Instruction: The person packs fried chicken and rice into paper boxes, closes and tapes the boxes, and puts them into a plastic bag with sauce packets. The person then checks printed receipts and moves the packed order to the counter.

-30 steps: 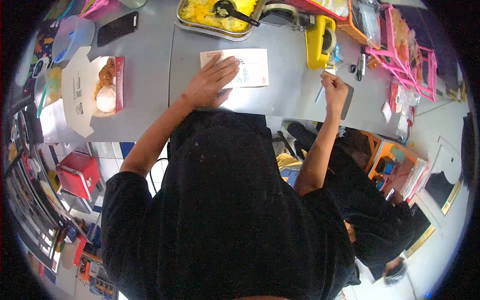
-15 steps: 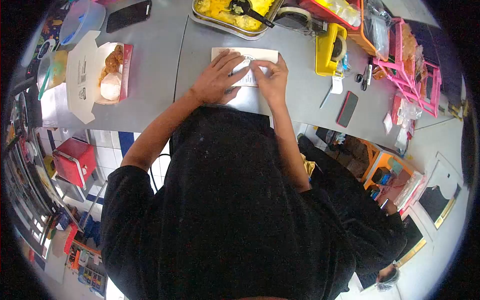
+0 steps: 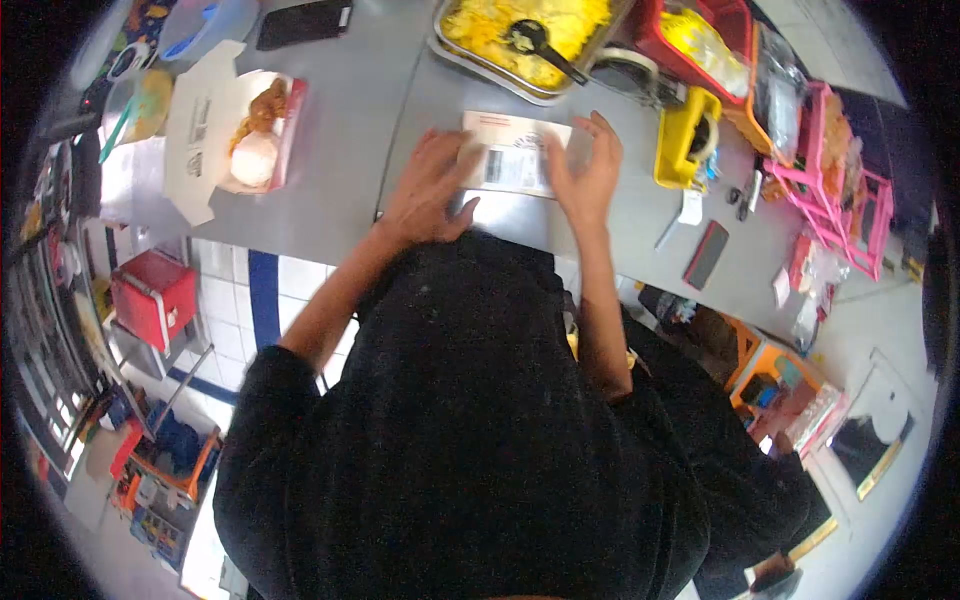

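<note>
A closed cardboard food box (image 3: 500,120) lies on the grey table in front of me, with dark print and a white label on its top. My left hand (image 3: 430,188) is at the box's left edge, fingers stretched and thumb apart. On the right side, my right hand (image 3: 590,172) has its fingers spread along the box's edge. Both hands are slightly blurred, so I cannot tell exactly where they touch it. Further left stands an open food box (image 3: 200,130) holding fried chicken (image 3: 268,103) and a ball of rice (image 3: 255,160).
Behind the closed box is a metal tray (image 3: 545,98) of yellow food with a black spoon (image 3: 540,45). To the right are a yellow tape dispenser (image 3: 672,150), a phone (image 3: 707,255) and a pink rack (image 3: 825,200). Another person's dark sleeve (image 3: 740,450) shows at lower right.
My hands have moved apart from the top of the closed box to its sides, uncovering the label. My right fingers have spread from a pinch. The whole view has shifted.
</note>
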A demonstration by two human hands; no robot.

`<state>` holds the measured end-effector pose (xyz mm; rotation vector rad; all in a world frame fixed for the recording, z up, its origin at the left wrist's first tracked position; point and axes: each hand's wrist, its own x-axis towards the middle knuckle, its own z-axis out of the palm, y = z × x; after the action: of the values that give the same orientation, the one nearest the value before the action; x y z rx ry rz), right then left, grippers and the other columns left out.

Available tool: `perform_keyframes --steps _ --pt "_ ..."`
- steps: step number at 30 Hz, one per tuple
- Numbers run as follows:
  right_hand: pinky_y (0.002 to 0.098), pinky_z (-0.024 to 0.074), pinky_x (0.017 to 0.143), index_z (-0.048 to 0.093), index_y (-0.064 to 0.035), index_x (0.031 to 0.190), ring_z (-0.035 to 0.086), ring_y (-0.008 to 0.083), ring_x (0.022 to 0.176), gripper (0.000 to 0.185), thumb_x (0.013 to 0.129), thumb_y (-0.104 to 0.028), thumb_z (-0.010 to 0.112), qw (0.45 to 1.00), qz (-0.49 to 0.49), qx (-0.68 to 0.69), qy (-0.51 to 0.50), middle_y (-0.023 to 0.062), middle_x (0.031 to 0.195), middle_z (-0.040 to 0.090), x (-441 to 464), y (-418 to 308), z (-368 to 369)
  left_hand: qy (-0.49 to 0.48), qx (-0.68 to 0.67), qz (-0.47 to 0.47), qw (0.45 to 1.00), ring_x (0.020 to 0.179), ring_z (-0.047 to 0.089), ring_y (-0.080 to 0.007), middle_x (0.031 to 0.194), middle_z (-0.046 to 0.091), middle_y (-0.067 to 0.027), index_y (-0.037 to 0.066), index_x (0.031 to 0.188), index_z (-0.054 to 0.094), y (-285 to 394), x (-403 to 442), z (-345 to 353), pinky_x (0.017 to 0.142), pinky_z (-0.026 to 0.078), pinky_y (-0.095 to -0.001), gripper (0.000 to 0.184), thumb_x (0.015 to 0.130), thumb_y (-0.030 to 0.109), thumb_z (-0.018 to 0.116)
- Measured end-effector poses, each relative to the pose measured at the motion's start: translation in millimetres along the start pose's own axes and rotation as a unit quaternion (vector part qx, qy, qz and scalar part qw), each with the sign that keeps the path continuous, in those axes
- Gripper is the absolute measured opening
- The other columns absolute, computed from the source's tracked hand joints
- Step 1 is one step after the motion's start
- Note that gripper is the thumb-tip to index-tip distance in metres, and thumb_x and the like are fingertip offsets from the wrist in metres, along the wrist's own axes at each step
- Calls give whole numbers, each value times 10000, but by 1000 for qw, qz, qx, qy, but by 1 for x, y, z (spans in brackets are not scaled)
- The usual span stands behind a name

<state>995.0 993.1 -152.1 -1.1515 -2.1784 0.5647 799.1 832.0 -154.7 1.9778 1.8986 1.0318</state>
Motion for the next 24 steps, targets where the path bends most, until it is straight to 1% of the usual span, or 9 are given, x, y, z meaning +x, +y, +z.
perform_keyframes --steps 3,6,9,12,13,16,20,22,24 --pt "586 259 1143 491 -16 1328 451 369 1296 880 622 -366 882 969 -111 -106 -192 213 1351 512 7 -33 -30 210 14 -207 956 1221 486 -349 1329 489 -205 2 1367 466 -29 -59 -14 1058 382 -471 627 815 169 714" --pt "640 195 1162 438 -30 1391 434 351 1323 1026 556 -416 892 942 -118 -165 -268 180 1388 493 11 -17 -27 448 -74 -405 794 1110 493 -274 1208 492 -198 -44 1365 429 -61 -105 -39 952 422 -406 561 905 179 660" --pt "628 218 1154 445 -39 1388 449 345 1312 1017 554 -403 898 940 -79 -203 -263 170 1391 496 2 -6 -44 483 11 -499 720 825 567 -159 1085 545 -119 -9 1334 443 -138 -162 -62 652 472 -281 436 980 212 569" --pt "632 219 1149 433 -46 1403 449 354 1314 1030 556 -398 903 947 -39 -219 -231 181 1397 491 -10 20 -69 415 -103 -573 699 911 581 -270 1063 593 -223 -79 1247 496 -147 -141 -91 784 457 -407 435 997 276 517" --pt "634 218 1147 429 -48 1409 448 358 1317 1036 557 -397 905 949 -23 -223 -222 186 1399 489 -13 27 -79 342 -72 -614 708 828 625 -293 950 640 -243 -89 1144 529 -136 -127 -105 761 479 -424 375 990 250 478" --pt "621 228 1145 421 -44 1414 431 383 1329 1048 558 -405 906 934 0 -290 -207 211 1392 489 -21 36 -108 269 87 -544 790 764 654 -302 822 648 -228 -83 1078 528 -162 -158 -96 717 499 -442 305 966 196 473" --pt "546 329 1093 481 -21 1361 454 432 1287 862 677 -378 866 970 -45 -213 -112 260 1366 495 -22 20 -107 186 29 -554 811 635 648 -255 724 632 -187 -64 1149 519 -113 -165 -97 594 502 -393 287 949 134 463" --pt "471 428 1008 568 3 1256 541 409 1179 525 832 -237 762 986 -51 -136 -77 244 1259 580 -24 2 -86 184 -6 -540 822 573 616 -193 703 620 -150 -22 1225 521 -68 -160 -92 531 488 -356 311 957 118 448" --pt "454 446 990 592 12 1218 558 388 1160 460 840 -198 749 990 9 -31 -136 234 1222 600 -30 -13 -62 135 -21 -545 827 584 634 -203 722 636 -154 -5 1274 506 -41 -157 -89 540 500 -344 331 977 120 432"
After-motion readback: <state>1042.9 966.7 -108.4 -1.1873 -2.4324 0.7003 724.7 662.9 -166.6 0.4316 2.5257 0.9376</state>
